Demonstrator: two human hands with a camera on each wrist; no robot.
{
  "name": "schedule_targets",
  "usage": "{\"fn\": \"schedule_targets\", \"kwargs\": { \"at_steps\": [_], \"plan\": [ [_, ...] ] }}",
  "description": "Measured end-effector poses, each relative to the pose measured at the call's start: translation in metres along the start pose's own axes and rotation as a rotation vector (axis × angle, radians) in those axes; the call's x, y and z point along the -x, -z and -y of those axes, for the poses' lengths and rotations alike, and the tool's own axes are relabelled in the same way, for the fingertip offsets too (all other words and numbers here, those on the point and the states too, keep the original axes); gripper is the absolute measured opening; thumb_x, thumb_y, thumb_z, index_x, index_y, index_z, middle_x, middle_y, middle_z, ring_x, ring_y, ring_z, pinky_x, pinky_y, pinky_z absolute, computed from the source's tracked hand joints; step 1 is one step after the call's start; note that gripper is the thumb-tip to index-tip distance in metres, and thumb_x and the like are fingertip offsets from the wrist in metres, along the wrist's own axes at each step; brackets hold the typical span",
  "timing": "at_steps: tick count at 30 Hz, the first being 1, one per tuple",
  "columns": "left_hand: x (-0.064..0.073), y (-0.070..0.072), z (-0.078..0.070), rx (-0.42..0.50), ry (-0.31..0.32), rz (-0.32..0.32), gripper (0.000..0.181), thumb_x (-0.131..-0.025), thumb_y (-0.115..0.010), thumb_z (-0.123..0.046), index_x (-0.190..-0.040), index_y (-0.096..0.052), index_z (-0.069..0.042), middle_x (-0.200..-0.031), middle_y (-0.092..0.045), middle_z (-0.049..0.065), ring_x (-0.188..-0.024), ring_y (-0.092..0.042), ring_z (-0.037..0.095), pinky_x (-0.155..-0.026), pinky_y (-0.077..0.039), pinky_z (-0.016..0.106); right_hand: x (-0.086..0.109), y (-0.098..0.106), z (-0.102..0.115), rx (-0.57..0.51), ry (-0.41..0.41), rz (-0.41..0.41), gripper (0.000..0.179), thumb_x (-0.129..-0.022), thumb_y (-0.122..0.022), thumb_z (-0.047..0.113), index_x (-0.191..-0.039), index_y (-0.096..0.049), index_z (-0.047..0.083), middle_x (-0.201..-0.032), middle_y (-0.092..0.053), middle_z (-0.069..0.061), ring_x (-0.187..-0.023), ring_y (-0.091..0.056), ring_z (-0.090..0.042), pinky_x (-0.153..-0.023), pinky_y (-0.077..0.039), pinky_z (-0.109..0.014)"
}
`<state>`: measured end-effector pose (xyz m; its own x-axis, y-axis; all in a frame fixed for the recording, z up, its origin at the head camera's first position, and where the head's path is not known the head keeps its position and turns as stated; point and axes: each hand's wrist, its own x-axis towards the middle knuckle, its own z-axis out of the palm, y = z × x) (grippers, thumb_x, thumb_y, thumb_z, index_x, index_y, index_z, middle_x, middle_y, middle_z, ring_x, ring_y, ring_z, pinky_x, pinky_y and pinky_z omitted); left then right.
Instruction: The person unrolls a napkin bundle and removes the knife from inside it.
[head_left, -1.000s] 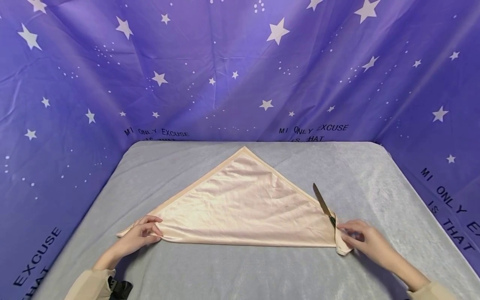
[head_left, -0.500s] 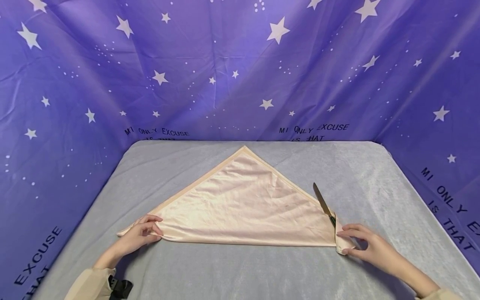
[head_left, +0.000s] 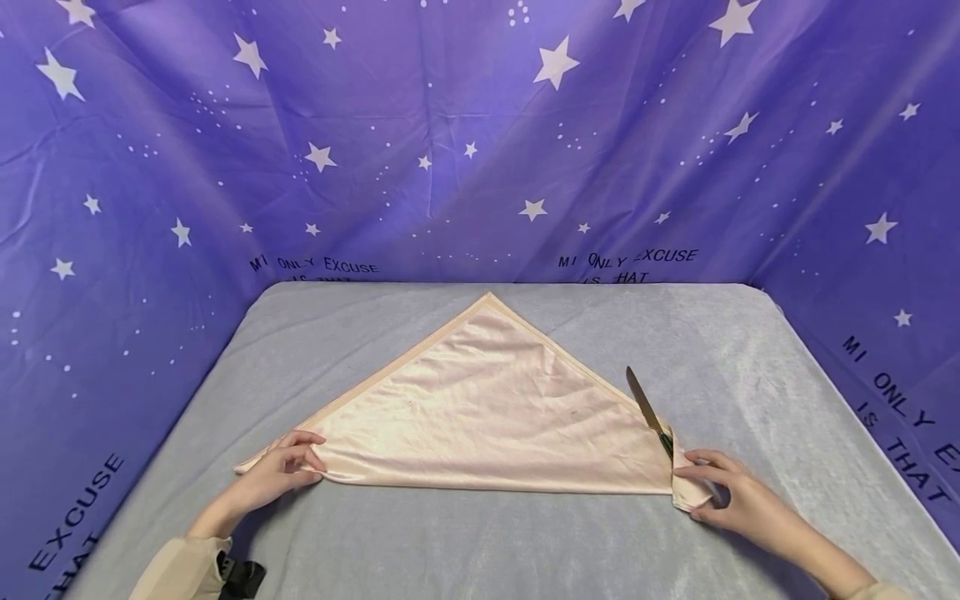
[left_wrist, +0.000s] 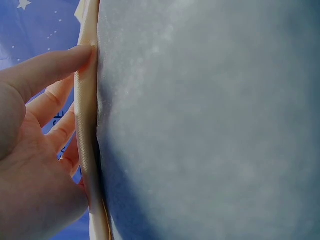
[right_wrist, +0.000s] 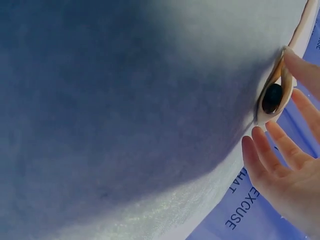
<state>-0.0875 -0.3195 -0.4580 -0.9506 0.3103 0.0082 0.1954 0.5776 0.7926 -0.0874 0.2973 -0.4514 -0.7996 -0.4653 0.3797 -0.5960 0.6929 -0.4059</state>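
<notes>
A pale pink cloth (head_left: 465, 400) lies folded into a triangle, its long edge towards me. Across its right corner lies a knife (head_left: 645, 404), blade out past the slanted edge, handle partly under a folded-over flap (head_left: 688, 483). My right hand (head_left: 750, 504) touches this flap with thumb and fingertips, thumb at the front. In the right wrist view the dark handle end (right_wrist: 272, 98) shows inside the cloth loop, and the other fingers stay extended. My left hand (head_left: 277, 468) rests on the cloth's left corner, thumb (left_wrist: 82, 56) against the front edge, fingers behind it.
A grey velvety cover (head_left: 480, 546) spreads over the table beneath the cloth. Purple star-printed curtains (head_left: 427, 142) stand behind and along both sides. A black strap mount (head_left: 242, 577) sits at my left wrist.
My right hand has shifted slightly at the folded flap, its thumb now lower at the flap's front corner and its fingers spread wider. The left hand and the knife have stayed in place.
</notes>
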Motion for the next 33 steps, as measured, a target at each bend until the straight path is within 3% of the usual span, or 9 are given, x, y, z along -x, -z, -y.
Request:
{"fn": "schedule_targets", "kwargs": {
  "at_steps": [10, 18, 28, 33],
  "plan": [
    [0.001, 0.0, -0.0041, -0.036, -0.029, -0.03, 0.009, -0.076, -0.067, -0.009, -0.073, -0.062, -0.016, -0.11, -0.046, 0.014, -0.104, -0.028, 0.031, -0.081, -0.018, 0.042, -0.0014, -0.0022, 0.0057, 0.077, -0.044, -0.035, 0.044, -0.048, -0.083, 0.008, -0.089, -0.067, 0.016, -0.1, -0.055, -0.007, -0.091, -0.05, -0.011, -0.078, -0.026, 0.0],
    [0.0001, -0.0012, -0.0025, -0.021, -0.016, -0.023, 0.012, -0.075, -0.066, -0.007, -0.073, -0.061, -0.018, -0.111, -0.046, 0.015, -0.105, -0.026, 0.033, -0.081, -0.017, 0.045, -0.0038, -0.0029, 0.0064, 0.131, -0.056, -0.125, 0.045, -0.046, -0.082, 0.002, -0.087, -0.066, 0.013, -0.094, -0.054, -0.002, -0.089, -0.045, 0.002, -0.073, -0.03, -0.001],
    [0.0005, -0.0017, -0.0008, -0.046, -0.049, -0.039, 0.011, -0.075, -0.067, -0.009, -0.072, -0.061, -0.018, -0.109, -0.047, 0.013, -0.103, -0.028, 0.033, -0.081, -0.014, 0.048, -0.0006, -0.0025, 0.0027, 0.169, -0.025, -0.095, 0.053, -0.039, -0.084, 0.008, -0.089, -0.066, 0.013, -0.093, -0.056, -0.003, -0.083, -0.052, -0.014, -0.073, -0.032, -0.002],
    [0.0008, -0.0017, -0.0012, -0.048, -0.051, -0.041, 0.011, -0.075, -0.067, -0.009, -0.072, -0.061, -0.018, -0.109, -0.047, 0.013, -0.103, -0.027, 0.032, -0.081, -0.014, 0.048, -0.0015, -0.0039, 0.003, 0.179, -0.013, -0.148, 0.052, -0.04, -0.082, 0.001, -0.088, -0.065, 0.012, -0.09, -0.057, -0.003, -0.081, -0.053, -0.016, -0.075, -0.031, -0.002]
  ]
}}
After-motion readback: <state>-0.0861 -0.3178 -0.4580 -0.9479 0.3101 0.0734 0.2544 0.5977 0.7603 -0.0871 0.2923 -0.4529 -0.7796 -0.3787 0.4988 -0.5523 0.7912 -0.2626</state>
